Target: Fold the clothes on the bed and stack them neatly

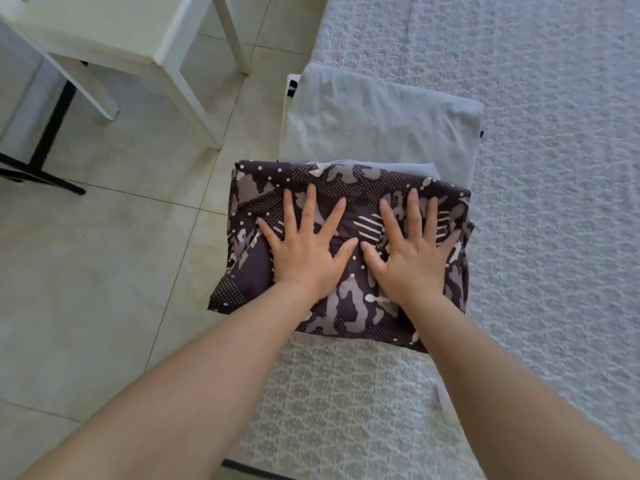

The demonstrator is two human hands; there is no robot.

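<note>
Bed: a pale bedspread with a raised lattice-textured weave covers the right and lower part of the view; its edge runs down the middle beside the floor
Floor: large pale glossy ceramic tiles with thin grout lines fill the left side
Furniture: a white-painted wooden table with square legs stands on the tiles at the upper left; next to it a black metal stand base rests on the floor
Task garment: a folded dark brown cloth with a grey camouflage print, white dots and stripes lies at the bed's edge, its left side overhanging the tiles slightly
Other clothes: a folded pale grey garment lies just behind the patterned one, touching it; a folded light blue-grey piece peeks out between them; a white fabric edge with black stripes shows under the grey garment's far left corner
Left hand: the left hand lies palm down on the patterned cloth, fingers straight and spread wide, pressing flat and gripping nothing
Right hand: the right hand lies flat just beside it, fingers splayed, thumbs nearly meeting, pressing the same cloth
</note>
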